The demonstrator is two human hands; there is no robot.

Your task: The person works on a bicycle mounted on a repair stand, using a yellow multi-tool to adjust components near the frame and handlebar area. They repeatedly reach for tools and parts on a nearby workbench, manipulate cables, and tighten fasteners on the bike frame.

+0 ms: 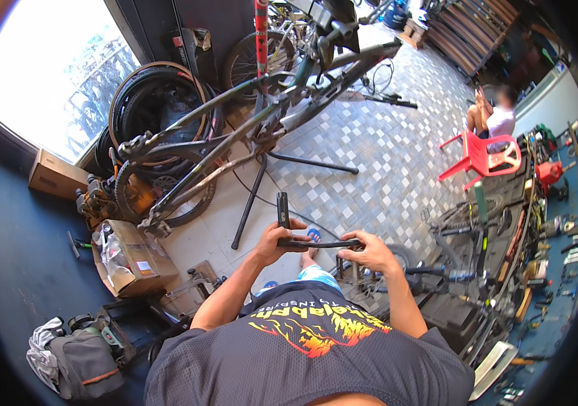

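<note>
My left hand (271, 242) is closed around a black part, whose upright, bar-like section (283, 206) rises above my fingers. A slightly curved black length (324, 243) runs sideways from there to my right hand (370, 252), which grips its other end between thumb and fingers. Whether these are one piece or two I cannot tell. Beyond my hands, bare bike frames (204, 108) hang on a repair stand (258, 189) with a red post and black splayed legs.
A cardboard box (147, 264) and a grey backpack (82, 362) lie at left. Tyres (147, 81) lean by the window. At right are a seated person (499, 118), a red plastic chair (482, 155), bike parts (451, 271) and a tool wall (570, 264). Tiled floor (350, 135) stretches ahead.
</note>
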